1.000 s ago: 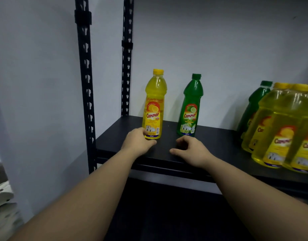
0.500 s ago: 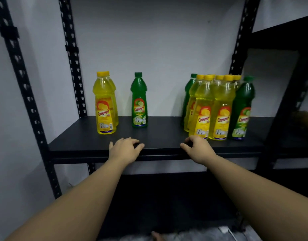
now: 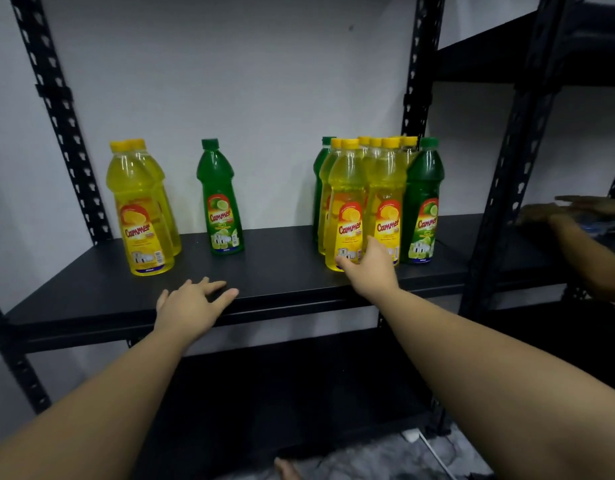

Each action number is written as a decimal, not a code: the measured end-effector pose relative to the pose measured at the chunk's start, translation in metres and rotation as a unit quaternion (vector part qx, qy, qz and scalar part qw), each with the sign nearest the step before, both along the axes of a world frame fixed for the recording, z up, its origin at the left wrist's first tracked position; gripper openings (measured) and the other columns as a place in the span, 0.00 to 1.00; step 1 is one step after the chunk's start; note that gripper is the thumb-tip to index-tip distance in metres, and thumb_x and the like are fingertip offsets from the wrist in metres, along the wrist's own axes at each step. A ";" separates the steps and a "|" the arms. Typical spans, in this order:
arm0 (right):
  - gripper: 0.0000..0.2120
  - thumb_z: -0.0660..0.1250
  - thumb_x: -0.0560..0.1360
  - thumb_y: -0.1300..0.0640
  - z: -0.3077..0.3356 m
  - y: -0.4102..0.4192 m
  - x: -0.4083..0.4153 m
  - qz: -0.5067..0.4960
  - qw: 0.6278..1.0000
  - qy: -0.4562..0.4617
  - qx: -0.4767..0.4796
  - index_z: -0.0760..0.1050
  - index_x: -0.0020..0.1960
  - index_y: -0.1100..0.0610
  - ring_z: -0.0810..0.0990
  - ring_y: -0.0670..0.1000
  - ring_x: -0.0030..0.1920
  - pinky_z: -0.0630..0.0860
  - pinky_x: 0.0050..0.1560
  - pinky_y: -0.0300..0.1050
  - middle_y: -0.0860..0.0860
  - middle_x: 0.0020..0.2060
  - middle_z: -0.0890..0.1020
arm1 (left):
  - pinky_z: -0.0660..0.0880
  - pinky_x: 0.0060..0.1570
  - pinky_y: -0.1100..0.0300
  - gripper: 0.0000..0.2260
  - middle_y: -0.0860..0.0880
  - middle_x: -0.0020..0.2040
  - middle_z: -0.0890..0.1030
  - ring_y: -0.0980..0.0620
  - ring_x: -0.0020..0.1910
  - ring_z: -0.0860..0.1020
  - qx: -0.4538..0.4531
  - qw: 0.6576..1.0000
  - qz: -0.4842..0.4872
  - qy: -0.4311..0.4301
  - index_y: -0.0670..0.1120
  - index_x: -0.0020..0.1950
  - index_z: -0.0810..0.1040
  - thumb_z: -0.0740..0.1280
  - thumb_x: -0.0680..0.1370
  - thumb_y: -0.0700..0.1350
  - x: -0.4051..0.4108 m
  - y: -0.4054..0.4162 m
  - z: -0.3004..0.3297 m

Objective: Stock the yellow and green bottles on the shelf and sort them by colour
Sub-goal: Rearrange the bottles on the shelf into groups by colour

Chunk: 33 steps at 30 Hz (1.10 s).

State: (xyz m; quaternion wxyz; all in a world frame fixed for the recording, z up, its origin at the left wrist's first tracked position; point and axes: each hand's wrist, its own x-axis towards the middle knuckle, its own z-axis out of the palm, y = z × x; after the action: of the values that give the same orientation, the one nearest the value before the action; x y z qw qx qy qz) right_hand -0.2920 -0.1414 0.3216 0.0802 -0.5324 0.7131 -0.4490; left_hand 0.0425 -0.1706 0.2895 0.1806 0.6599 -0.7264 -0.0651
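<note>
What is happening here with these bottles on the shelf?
A person is sorting bottles by colour on a black shelf. The right hand reaches the front yellow bottle of the mixed group. The left hand rests open on the shelf edge. Two yellow bottles and one green bottle stand apart at left.

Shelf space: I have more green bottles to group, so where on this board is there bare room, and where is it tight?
The widest bare patch of the shelf lies between the lone green bottle and the mixed cluster. A narrower gap separates that green bottle from the yellow pair. The front strip holds the left hand; the right hand reaches into the crowded cluster.
</note>
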 end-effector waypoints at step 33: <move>0.39 0.79 0.68 0.37 0.005 -0.044 0.105 0.164 0.985 -0.036 0.044 0.70 0.72 0.53 0.79 0.48 0.54 0.77 0.55 0.45 0.47 0.57 0.80 | 0.77 0.61 0.47 0.20 0.54 0.57 0.82 0.51 0.59 0.79 -0.074 0.993 0.015 0.093 0.52 0.61 0.84 0.69 0.78 0.63 0.090 -0.006 0.010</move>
State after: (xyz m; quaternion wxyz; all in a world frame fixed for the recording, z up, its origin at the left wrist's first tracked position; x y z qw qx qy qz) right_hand -0.1873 -0.1852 0.3268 0.2018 -0.6217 0.6315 -0.4172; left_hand 0.1327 -0.1761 0.2995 0.2972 0.6468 -0.6990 -0.0694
